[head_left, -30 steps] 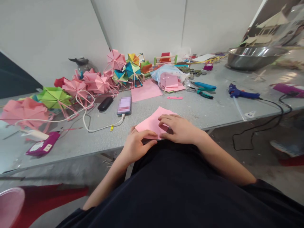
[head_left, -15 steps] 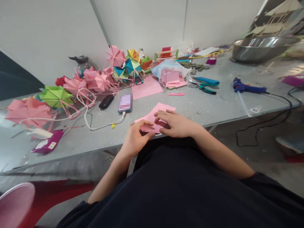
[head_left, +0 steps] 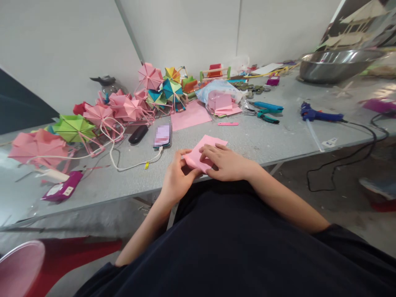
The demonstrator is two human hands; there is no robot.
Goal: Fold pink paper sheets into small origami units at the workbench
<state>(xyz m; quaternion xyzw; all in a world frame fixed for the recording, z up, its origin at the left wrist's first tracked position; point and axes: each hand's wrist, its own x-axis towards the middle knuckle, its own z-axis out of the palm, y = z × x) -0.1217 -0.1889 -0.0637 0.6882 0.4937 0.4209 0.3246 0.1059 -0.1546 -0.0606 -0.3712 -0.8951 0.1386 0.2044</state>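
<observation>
A sheet of pink paper [head_left: 208,143] lies at the table's front edge, its left side bent up and over. My left hand [head_left: 177,177] is closed on that left side, with the thumb in front and the fingers behind the fold. On top of the sheet rests my right hand [head_left: 227,163], its fingers spread and its thumb by the near edge. The right palm hides part of the paper. Beyond my hands lie a pink strip [head_left: 228,123] and a larger pink sheet [head_left: 190,115].
Paper umbrellas [head_left: 126,106] crowd the back left. A phone [head_left: 162,135] on a white cable, a dark oblong case [head_left: 138,134], pliers [head_left: 267,117], a blue glue gun [head_left: 321,113] and a steel bowl [head_left: 337,68] share the table. A red stool [head_left: 62,260] stands lower left.
The paper's left side has risen and curled over under my left hand, which has turned more upright. My right hand stays on the sheet, nearly in place.
</observation>
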